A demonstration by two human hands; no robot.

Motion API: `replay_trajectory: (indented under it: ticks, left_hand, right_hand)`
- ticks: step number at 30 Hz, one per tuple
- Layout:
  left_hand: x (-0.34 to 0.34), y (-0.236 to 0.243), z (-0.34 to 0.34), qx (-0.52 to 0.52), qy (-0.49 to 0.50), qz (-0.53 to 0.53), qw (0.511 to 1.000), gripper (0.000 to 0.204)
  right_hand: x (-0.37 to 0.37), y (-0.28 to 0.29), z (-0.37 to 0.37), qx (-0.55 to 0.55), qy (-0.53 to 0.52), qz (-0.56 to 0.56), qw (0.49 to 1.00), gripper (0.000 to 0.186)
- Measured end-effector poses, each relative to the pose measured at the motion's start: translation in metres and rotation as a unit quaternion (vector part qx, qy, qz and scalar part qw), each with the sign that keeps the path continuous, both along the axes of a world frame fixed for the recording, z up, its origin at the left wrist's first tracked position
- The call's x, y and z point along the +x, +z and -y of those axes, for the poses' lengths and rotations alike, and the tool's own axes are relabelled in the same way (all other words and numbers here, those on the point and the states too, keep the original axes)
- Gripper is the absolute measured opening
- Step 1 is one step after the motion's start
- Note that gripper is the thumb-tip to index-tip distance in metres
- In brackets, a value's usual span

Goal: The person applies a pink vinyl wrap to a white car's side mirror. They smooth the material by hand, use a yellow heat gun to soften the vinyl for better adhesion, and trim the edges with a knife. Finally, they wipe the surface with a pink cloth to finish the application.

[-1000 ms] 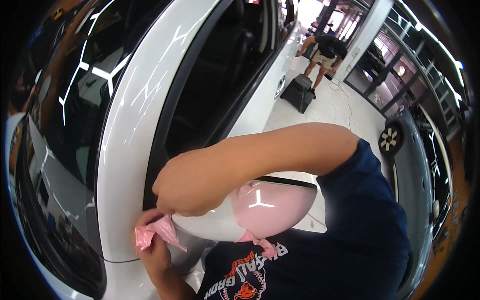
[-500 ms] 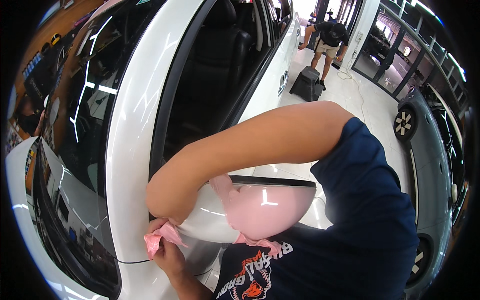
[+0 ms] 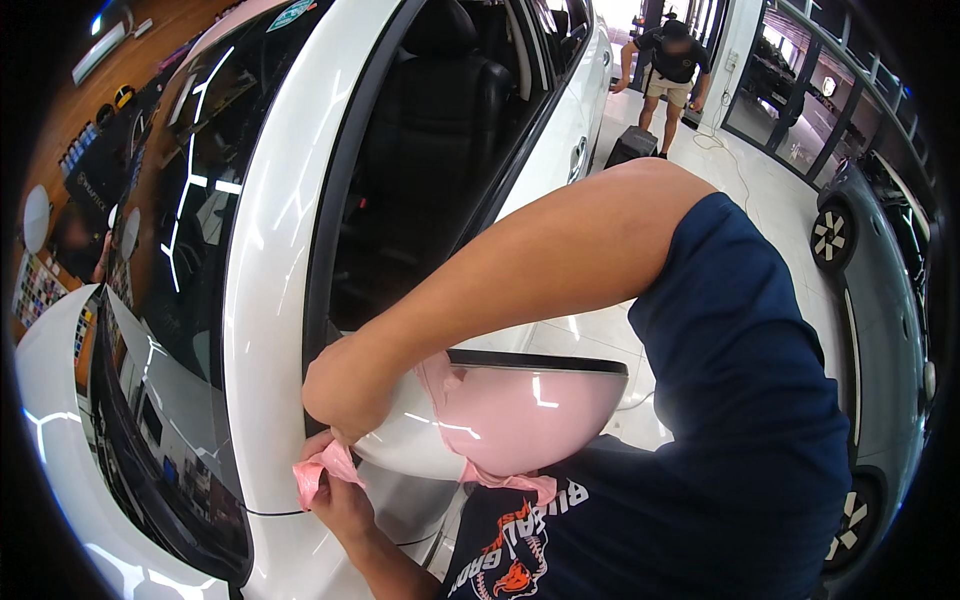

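A white car's side mirror (image 3: 400, 440) has glossy pink film (image 3: 530, 410) stretched over its outer part. Crumpled edges of the film show at the top and along the underside. By the mirror's base, next to the door pillar, my left hand (image 3: 345, 510) pinches a loose crumpled piece of pink film (image 3: 330, 470). My right arm crosses above the mirror with the elbow raised. My right hand (image 3: 345, 390) bends down close to the left one at the mirror's inner end; its fingers are mostly hidden behind the back of the hand.
Beside the mirror are the open door window (image 3: 420, 180), the white pillar (image 3: 275, 220) and the windshield (image 3: 185, 230). A person (image 3: 675, 70) in a dark shirt stands farther back near a black box-like object (image 3: 632, 147). A grey car (image 3: 890, 330) stands at the right.
The view has shifted slightly. My right forearm slants more steeply, and its hand stays by the mirror base. My left hand keeps its pinch on the film. The person behind has straightened up.
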State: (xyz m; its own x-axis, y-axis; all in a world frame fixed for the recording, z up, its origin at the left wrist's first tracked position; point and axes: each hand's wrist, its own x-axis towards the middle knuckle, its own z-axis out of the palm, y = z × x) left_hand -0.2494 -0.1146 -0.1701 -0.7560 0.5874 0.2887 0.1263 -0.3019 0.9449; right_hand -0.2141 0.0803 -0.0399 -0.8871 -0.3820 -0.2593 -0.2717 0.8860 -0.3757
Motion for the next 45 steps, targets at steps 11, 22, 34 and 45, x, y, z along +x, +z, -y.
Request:
replay_trajectory:
  ticks: [11, 22, 34, 45]
  left_hand:
    - [0.002, 0.000, -0.007, 0.005, -0.014, -0.056, 0.998, 0.024]
    - [0.005, 0.002, -0.015, 0.056, -0.052, 0.072, 0.995, 0.023]
    - [0.007, 0.016, -0.014, -0.007, -0.043, -0.029, 0.999, 0.023]
    - [0.026, 0.007, -0.033, 0.016, 0.079, -0.217, 0.973, 0.033]
  right_hand:
    - [0.025, 0.019, 0.001, 0.027, -0.084, -0.011, 0.996, 0.029]
    - [0.022, 0.029, -0.016, 0.099, -0.191, 0.004, 0.977, 0.025]
    - [0.069, 0.047, -0.041, -0.104, -0.107, -0.006, 0.989, 0.020]
    - [0.057, 0.025, -0.034, -0.102, -0.138, -0.024, 0.985, 0.006]
